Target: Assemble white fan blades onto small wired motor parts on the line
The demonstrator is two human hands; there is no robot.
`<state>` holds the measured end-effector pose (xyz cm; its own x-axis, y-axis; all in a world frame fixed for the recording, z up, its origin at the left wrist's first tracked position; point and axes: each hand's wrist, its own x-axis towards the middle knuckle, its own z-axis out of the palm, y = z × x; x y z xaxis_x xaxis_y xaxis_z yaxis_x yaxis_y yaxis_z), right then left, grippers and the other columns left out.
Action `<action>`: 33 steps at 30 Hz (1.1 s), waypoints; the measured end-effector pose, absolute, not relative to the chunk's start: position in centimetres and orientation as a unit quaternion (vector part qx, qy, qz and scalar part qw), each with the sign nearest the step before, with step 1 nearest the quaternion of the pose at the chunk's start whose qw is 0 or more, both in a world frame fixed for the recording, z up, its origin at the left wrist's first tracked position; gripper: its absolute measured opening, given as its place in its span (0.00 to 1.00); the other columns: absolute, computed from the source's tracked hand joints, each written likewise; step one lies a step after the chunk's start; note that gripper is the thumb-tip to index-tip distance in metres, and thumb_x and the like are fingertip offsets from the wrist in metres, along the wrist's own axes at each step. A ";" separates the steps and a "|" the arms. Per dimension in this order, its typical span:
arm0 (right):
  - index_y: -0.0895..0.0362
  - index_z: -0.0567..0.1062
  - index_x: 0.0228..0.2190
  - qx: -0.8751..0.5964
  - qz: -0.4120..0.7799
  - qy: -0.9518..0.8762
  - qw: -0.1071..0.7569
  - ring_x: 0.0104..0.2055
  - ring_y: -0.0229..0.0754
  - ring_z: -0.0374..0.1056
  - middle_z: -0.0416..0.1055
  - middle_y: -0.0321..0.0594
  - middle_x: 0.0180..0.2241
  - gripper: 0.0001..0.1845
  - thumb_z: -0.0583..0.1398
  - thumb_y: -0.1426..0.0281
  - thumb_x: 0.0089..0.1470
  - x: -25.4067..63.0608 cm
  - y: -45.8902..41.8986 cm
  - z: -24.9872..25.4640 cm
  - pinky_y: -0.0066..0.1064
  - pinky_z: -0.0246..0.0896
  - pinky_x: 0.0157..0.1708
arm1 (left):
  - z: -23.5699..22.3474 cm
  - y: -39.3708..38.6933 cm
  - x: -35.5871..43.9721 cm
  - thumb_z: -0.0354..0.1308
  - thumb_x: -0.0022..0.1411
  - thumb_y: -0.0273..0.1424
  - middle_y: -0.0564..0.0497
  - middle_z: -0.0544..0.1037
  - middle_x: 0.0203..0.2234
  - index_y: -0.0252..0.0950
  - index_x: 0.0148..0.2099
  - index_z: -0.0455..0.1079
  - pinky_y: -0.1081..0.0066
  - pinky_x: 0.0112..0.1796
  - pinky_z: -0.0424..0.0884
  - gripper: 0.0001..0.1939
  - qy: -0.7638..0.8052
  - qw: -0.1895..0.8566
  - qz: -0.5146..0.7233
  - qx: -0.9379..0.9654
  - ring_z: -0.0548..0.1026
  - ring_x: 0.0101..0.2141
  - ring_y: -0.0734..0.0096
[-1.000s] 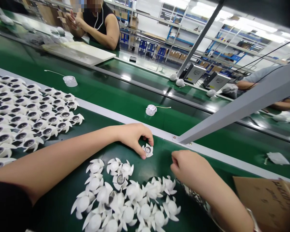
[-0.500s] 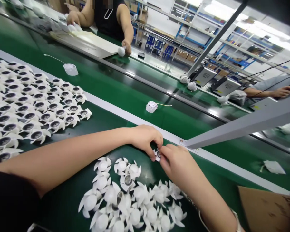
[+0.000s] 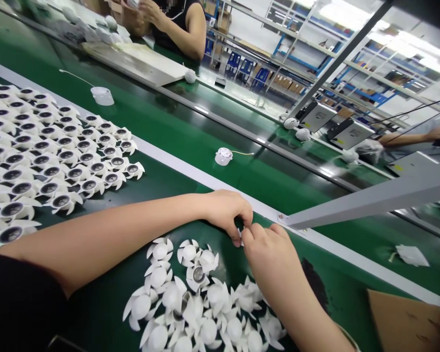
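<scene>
left hand (image 3: 229, 210): thumb and finger pinched on a small white fan (image 3: 241, 238), just a sliver of it showing between the two hands. right hand (image 3: 269, 244): fingers curled in, knuckles up, pressed in close at the same fan; fingertips hidden, can't tell if they're clamped on it. fan sits over the green worktop (image 3: 106, 313), near its far edge.

just below the hands, a loose heap of white fans (image 3: 209, 305), most dome side up, one near the top showing its hollow hub. dark pile of small bits (image 3: 317, 286) beside the right forearm. cardboard (image 3: 396, 318) at lower right. past the left forearm, packed rows of white fans (image 3: 51, 159), dark round centres up.

pale rail (image 3: 190, 171) along the worktop edge, gray post (image 3: 370, 200) fixed to it. green belt (image 3: 168, 129) beyond, carrying a white round housing (image 3: 223, 156) with a wire, a second wired housing (image 3: 102, 97) further left, and a white packet (image 3: 411, 255) at right.

other side: white board (image 3: 150, 61), co-worker (image 3: 168, 33) in a black sleeveless top, hands raised. two upright gray boxes (image 3: 317, 116) and another person's arm (image 3: 399, 139) at right. blue stools (image 3: 232, 63) behind.
</scene>
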<state>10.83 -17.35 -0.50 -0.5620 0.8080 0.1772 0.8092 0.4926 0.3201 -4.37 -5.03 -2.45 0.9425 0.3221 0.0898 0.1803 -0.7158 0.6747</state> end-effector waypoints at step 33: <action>0.61 0.78 0.30 -0.962 -0.007 -0.268 -0.053 0.36 0.62 0.72 0.73 0.58 0.29 0.12 0.60 0.70 0.40 34.0 -12.2 0.2 0.48 0.67 0.31 | -1.8 -5.8 -3.3 0.66 0.55 0.42 0.53 0.80 0.32 0.40 0.34 0.80 0.74 0.38 0.66 0.11 0.252 0.424 0.083 0.866 0.75 0.34 0.70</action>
